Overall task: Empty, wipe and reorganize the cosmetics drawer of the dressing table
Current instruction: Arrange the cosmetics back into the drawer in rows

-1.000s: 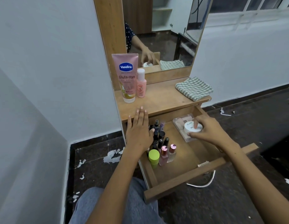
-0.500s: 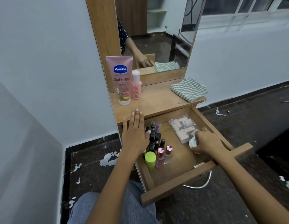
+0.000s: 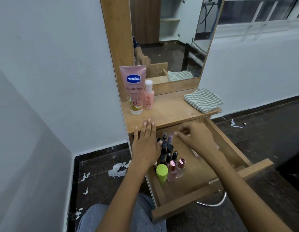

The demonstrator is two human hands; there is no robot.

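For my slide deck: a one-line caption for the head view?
Left hand steadies bottles in the open drawer while right hand reaches toward them.

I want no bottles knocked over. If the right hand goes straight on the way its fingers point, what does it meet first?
Probably the purple bottle at the back of the cluster: the right hand points left at it, fingertips just short. Depth is unclear.

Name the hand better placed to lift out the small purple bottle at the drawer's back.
Right hand: its fingertips hover beside the purple bottle; the left hand lies flat at the drawer's left edge.
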